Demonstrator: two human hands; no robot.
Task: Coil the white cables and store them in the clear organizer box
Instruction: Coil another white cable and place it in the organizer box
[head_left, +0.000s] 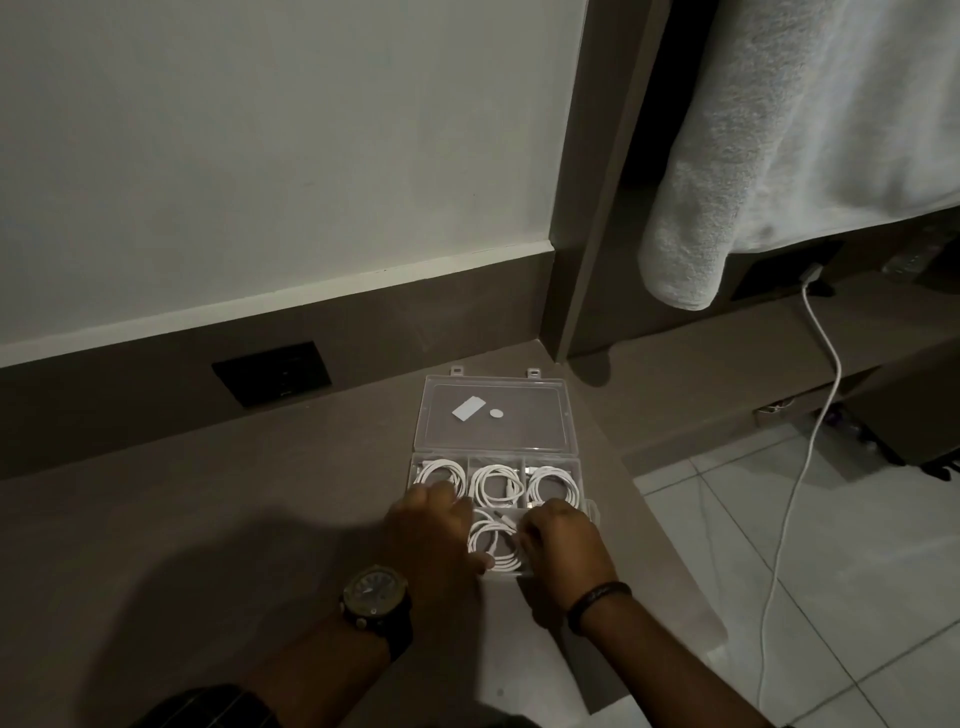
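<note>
Hands first: my left hand (434, 535) lies over the near left corner of the clear organizer box (497, 480), fingers spread across the left compartments, thumb pressed against the front edge. My right hand (558, 545) covers the near right corner, fingers curled down into that compartment; whether they pinch a cable there I cannot tell. Neither hand lifts anything clear of the box.

The box sits on the brown counter (208, 519), close to its right edge, with its lid (493, 415) thrown open and lying flat behind it (two small white stickers show on the lid). In the back row three coiled white cables fill three compartments: one at the left (441, 475), one in the middle (496, 486), one at the right (556, 483). A fourth coil (493, 545) lies in the near middle compartment, between my two hands. What the near left and near right compartments hold is hidden under my hands.

I wear a dark watch (375, 597) on my left wrist and a dark band (597, 603) on my right. To the right another white cable (810, 415) hangs from a plug down to the tiled floor (857, 571), well apart from the box. A grey towel (779, 130) hangs above it.
</note>
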